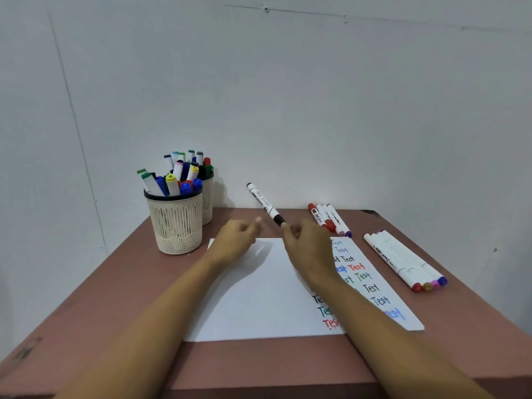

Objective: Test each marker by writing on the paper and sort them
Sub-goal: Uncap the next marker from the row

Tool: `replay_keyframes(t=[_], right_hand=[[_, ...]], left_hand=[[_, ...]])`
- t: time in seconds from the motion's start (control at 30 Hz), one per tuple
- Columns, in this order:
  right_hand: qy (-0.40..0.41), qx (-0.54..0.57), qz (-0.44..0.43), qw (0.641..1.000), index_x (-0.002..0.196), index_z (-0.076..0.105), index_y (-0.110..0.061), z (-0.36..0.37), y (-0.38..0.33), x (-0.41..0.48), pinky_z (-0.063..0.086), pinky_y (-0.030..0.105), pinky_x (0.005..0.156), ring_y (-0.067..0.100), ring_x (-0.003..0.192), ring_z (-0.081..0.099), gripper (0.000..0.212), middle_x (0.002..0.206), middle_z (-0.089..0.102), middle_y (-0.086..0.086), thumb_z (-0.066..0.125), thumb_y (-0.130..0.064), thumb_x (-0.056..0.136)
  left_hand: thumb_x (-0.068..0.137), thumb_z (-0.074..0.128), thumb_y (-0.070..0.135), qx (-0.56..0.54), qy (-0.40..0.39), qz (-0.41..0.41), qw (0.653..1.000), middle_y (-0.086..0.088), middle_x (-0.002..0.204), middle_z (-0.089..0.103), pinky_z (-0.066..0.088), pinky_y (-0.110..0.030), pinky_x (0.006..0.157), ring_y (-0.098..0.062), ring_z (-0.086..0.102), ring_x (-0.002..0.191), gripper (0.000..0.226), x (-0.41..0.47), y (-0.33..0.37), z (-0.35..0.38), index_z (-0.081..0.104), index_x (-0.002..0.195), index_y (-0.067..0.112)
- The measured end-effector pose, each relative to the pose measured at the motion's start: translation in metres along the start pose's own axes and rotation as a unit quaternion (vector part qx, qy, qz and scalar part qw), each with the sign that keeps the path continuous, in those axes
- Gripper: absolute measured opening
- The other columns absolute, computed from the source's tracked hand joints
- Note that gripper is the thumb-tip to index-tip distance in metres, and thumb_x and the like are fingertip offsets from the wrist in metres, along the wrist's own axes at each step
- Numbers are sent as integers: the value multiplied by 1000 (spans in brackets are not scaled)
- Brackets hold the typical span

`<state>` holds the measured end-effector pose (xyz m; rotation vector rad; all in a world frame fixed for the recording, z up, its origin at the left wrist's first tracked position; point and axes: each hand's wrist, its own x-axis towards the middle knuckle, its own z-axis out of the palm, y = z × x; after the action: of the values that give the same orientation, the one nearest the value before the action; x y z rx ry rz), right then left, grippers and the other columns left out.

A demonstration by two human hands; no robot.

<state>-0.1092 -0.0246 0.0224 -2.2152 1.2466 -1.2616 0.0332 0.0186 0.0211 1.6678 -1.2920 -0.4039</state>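
On the worktop, two marker cups stand left of the paper; marker rows lie right.

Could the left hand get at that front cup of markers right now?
Probably yes. The left hand hovers beside the front cup, with nothing standing between them; the right hand holds the marker.

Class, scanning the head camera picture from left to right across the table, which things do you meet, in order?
Cream marker cup → left hand → black marker → right hand → far row of markers → near row of markers.
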Motion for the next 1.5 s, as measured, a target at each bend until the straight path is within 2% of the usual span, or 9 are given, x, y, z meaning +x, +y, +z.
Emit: replay_keyframes(t=[0.23,0.33,0.43,0.57,0.8,1.07,1.17,1.3,1.5], right_hand=[[-46,37,-58,997,67,52,-15,6,-8,-24,26,19,47,17,59,44,36,60,48,-3,48,-32,98],[-28,133,35,990,59,49,-10,0,-6,-15,34,27,54,16,55,42,48,54,48,2,47,-37,99],[-38,277,121,953,79,61,0,-6,-6,-4,37,30,61,19,63,47,48,64,52,7,51,-44,96],[-68,359,161,917,72,58,-17,-7,-6,2,33,20,49,7,49,43,35,53,48,-7,60,-47,90],[-60,343,160,923,70,51,-7,-1,0,7,29,19,42,5,38,37,33,54,45,0,53,-27,97],[-65,422,150,892,71,45,-10,-9,-2,8,24,16,36,2,36,33,30,55,39,1,49,-22,99],[-8,497,208,842,85,47,-13,-15,2,16,34,21,40,10,43,43,23,62,46,3,46,-30,100],[2,571,267,777,109,42,-9,-20,13,34,57,35,56,22,51,66,22,74,59,6,38,-29,103],[-37,470,249,846,89,45,-12,-5,13,46,53,33,63,21,58,61,9,66,56,6,47,-5,94]], left_hand=[[98,49,20,-291,-49,-58,954,-17,82,64,58,-31,79,-23,66,77,28,-5,10,2,59,87,-4],[98,49,19,-205,-24,-30,978,-12,79,57,57,-30,71,-17,65,68,25,-6,9,3,56,90,-4],[97,49,20,-38,-25,33,998,-2,76,52,52,-36,69,-16,59,65,20,-8,8,8,55,100,2],[98,45,22,146,-37,128,980,-5,80,57,33,-32,63,-24,50,75,15,-14,7,15,51,100,9],[98,42,31,228,-38,173,957,-6,80,62,38,-38,63,-29,54,76,24,-20,11,14,51,102,9],[88,59,44,126,-25,127,984,8,62,45,31,-19,52,-5,42,56,24,-15,7,7,60,88,20],[87,63,37,139,-7,98,985,7,74,57,39,-15,59,-6,53,68,23,-12,0,0,57,108,29],[96,40,14,266,23,90,960,-8,103,63,46,-39,81,-28,58,98,26,-7,-19,-9,58,115,11],[97,37,23,357,-36,64,931,-1,130,53,36,-39,102,-23,48,119,33,-4,-33,-6,61,118,14]])
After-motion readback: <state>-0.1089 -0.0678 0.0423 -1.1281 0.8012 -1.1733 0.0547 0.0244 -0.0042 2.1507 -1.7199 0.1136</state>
